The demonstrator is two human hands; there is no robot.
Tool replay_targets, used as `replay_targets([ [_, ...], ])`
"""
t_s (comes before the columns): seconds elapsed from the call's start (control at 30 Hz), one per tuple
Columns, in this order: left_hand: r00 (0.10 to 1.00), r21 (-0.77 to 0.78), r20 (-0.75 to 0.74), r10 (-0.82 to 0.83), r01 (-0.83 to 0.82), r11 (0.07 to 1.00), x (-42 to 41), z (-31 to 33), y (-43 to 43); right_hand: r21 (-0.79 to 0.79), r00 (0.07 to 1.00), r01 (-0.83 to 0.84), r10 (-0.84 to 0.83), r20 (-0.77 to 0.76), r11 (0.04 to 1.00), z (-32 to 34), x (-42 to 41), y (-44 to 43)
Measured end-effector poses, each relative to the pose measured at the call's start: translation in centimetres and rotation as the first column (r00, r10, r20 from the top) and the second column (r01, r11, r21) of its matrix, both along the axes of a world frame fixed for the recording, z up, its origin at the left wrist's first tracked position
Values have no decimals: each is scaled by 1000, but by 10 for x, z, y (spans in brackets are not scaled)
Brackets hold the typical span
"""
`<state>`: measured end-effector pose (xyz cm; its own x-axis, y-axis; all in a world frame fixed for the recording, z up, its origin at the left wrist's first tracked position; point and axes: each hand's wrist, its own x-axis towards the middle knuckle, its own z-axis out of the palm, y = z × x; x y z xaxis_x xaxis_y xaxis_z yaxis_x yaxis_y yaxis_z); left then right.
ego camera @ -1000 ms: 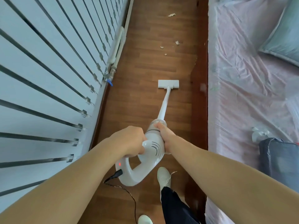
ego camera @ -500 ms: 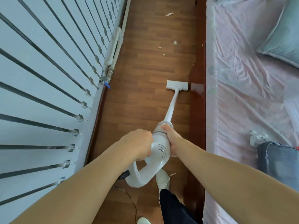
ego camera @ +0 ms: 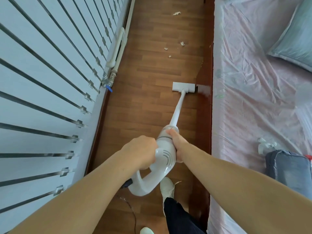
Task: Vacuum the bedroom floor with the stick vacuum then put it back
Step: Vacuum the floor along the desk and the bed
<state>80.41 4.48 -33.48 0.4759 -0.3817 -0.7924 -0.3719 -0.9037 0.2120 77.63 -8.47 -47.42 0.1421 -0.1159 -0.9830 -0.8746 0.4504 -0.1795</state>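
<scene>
I have both hands wrapped on the stick vacuum (ego camera: 164, 149): left hand (ego camera: 141, 152), right hand (ego camera: 177, 146). Its floor head (ego camera: 184, 86) touches the bed frame (ego camera: 203, 92); pushing on could jam it there, missing the paper scraps (ego camera: 182, 43) beyond.

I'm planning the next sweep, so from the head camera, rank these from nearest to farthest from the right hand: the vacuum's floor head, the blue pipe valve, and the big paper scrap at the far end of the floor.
From the right hand:
1. Floor head, ahead, against the bed frame.
2. Blue valve, ahead left, at the wall.
3. Paper scrap, farthest up the floor.
</scene>
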Motion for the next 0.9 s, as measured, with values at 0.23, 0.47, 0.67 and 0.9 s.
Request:
replay_targets([
  [0.23, 999, 4, -18, 33, -33, 999, -6, 6, 0, 3, 996, -88, 88, -19, 996, 6, -4, 1],
  [0.47, 1000, 68, 13, -11, 10, 998, -23, 21, 30, 36, 996, -82, 83, -28, 996, 15, -16, 31],
  [0.67, 997, 36, 30, 69, -70, 997, -12, 22, 63, 62, 987, -160, 161, -19, 985, 19, 10, 60],
  [0.9, 979, 27, 29, 202, -202, 979, 16, 11, 95, 68, 960, -278, 275, 42, 958, 17, 54, 94],
])
